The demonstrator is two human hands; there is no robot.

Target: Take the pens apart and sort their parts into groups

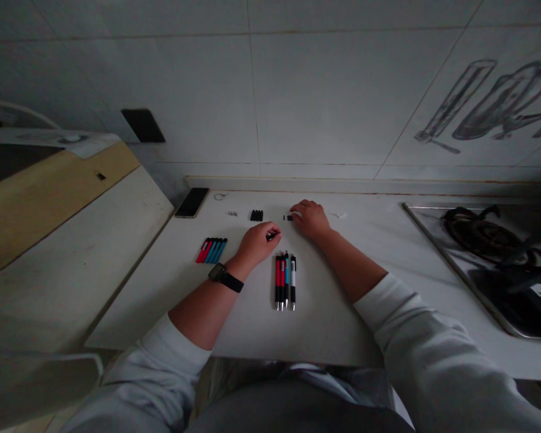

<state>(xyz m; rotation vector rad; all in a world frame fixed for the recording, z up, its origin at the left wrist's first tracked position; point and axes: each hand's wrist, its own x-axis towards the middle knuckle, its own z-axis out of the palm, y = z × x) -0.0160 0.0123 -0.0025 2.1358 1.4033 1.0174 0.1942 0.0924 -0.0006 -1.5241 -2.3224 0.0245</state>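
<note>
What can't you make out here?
- Head view: the dark piece in the left hand is mostly covered by fingers.
- Whatever lies under the right hand is hidden by it.
- The tiny bits beside the phone are too small to identify.
- The stove is cut off at the right edge.

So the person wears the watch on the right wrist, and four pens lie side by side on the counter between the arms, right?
Not quite. The head view shows the watch on the left wrist, behind the left hand, which pinches a small dark part. The four pens do lie side by side on the counter between the arms.
</note>
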